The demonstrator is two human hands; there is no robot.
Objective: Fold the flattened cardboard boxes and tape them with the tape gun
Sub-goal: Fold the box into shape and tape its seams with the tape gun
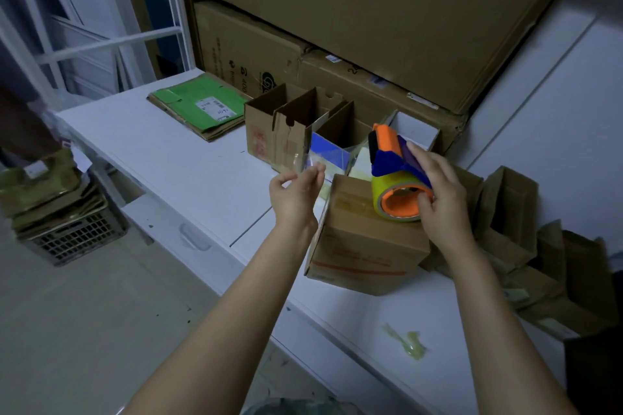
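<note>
Counter (188,162), right hand (441,194) grips gun (391,158), left (293,194) pinches tape (298,158)

The top carton (371,3), stacked behind the tape gun (399,175), reads "0002-2020"; other print and labels are too blurred.

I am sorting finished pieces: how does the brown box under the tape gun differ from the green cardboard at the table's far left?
The brown box stands folded, with its top closed; the green cardboard lies flat. The brown box shows red print; the green cardboard bears a white label. The right hand holds the tape gun on the brown box; nothing lies on the green cardboard. Both rest on the white table.
</note>
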